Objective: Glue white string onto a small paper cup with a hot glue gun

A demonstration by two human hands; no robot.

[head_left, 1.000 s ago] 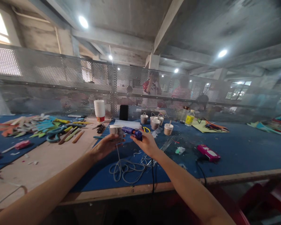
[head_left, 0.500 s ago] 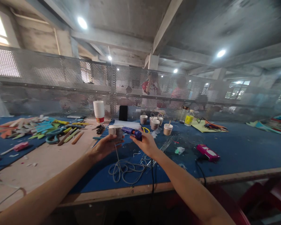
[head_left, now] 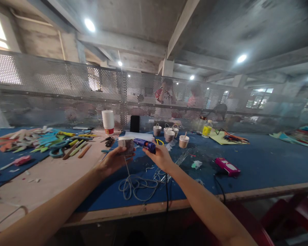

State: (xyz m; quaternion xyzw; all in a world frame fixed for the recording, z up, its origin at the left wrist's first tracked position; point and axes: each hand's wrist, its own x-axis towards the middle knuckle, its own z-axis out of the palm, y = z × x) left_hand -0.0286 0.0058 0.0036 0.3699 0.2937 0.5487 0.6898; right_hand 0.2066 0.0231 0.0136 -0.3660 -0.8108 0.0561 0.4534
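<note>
At the far left of the worktop [head_left: 261, 164] lies a heap of coloured strips [head_left: 15, 138], with blue-handled scissors [head_left: 58, 147] beside it and, farther back, a stack of white paper cups [head_left: 108, 120]. Right of these, the left hand [head_left: 112, 162] has its grip closed around a grey-wrapped cup [head_left: 129, 146] with a white rim, held roughly upright above the worktop. A grey cord [head_left: 126, 164] drops from the cup to loose loops below. Just right of the cup comes a blue glue gun [head_left: 145, 145], its body held in the grip of the right hand [head_left: 161, 158]. The key relation is here: the gun's long axis runs nearly crosswise, tilting slightly, with its nose pointing left at the cup's right side. The cup therefore lies left of the right grip, straight off the nose, with the left hand nearer it. Whether nose and wall touch cannot be told. Beyond, farther right, stand several small handled cups [head_left: 169, 136] and a yellow-labelled bottle [head_left: 207, 130]; a magenta box [head_left: 227, 166] lies nearer.
</note>
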